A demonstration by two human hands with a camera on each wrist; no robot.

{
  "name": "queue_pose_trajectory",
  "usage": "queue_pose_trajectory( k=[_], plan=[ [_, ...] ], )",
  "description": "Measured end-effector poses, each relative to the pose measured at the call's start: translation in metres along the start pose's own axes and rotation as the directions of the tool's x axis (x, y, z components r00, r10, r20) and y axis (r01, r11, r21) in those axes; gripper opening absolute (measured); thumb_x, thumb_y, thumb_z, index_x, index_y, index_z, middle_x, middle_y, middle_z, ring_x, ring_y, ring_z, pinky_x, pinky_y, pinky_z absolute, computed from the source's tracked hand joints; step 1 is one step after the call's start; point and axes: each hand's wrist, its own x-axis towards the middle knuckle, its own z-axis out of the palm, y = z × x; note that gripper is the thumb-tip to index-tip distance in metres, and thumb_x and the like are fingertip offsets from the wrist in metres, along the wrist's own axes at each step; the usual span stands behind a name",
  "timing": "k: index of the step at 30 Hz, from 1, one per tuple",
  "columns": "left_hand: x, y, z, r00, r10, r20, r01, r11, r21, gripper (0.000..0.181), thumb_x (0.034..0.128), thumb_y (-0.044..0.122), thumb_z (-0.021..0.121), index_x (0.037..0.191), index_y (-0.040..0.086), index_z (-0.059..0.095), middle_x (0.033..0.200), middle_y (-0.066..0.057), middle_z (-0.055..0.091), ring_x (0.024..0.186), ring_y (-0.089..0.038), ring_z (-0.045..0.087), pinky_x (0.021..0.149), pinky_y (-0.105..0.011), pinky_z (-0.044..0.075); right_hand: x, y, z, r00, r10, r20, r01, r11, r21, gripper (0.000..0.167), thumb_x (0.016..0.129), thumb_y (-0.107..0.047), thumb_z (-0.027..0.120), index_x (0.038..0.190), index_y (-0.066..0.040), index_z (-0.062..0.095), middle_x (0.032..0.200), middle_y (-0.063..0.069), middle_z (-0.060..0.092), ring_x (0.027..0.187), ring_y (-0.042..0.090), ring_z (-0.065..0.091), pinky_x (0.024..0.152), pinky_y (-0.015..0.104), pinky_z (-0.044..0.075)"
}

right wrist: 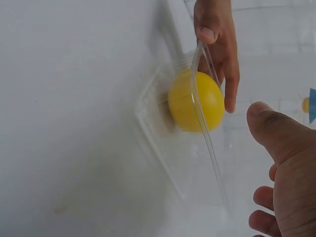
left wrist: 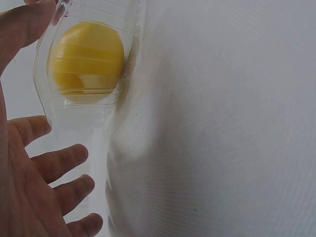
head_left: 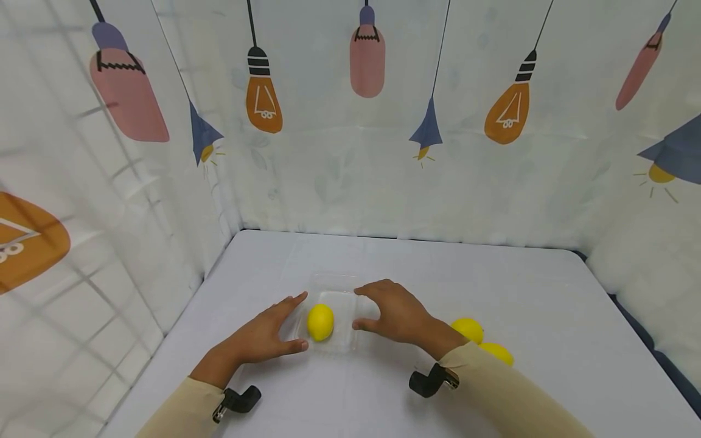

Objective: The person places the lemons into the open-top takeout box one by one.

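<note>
A clear plastic container (head_left: 345,333) stands on the white table with one yellow lemon (head_left: 320,322) in its left part. At the container's left side is my left hand (head_left: 265,334), fingers spread and thumb apart. In the left wrist view its index fingertip (left wrist: 42,126) meets or nearly meets the container's rim; contact is hard to tell. My right hand (head_left: 397,313) is held at the right side, thumb and fingers apart with nothing between them. From the right wrist view, the right thumb (right wrist: 276,128) appears clear of the container wall (right wrist: 210,153).
Two more lemons, one farther back (head_left: 467,329) and one nearer (head_left: 498,354), lie to the right, partly hidden by the right forearm. A black wrist camera (head_left: 241,400) is strapped at the left sleeve, another (head_left: 429,382) at the right. Lamp-patterned curtains (head_left: 328,164) surround the table (head_left: 526,292).
</note>
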Motion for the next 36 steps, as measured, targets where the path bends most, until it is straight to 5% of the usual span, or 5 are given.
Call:
queue_pose_trajectory(
  k=[36],
  plan=[
    [0.000, -0.003, -0.001, 1.000, 0.017, 0.004, -0.017, 1.000, -0.012, 0.102, 0.0835, 0.065, 0.075, 0.164, 0.026, 0.025, 0.165, -0.010, 0.031, 0.150, -0.041, 0.027, 0.116, -0.066, 0.025, -0.068, 0.066, -0.029, 0.986, 0.144, -0.079, -0.144, 0.990, 0.005, 0.067, 0.084, -0.049, 0.082, 0.140, -0.018, 0.063, 0.140, 0.003, 0.061, 0.131, 0.030, 0.054, 0.108, 0.054, 0.044]
  ],
)
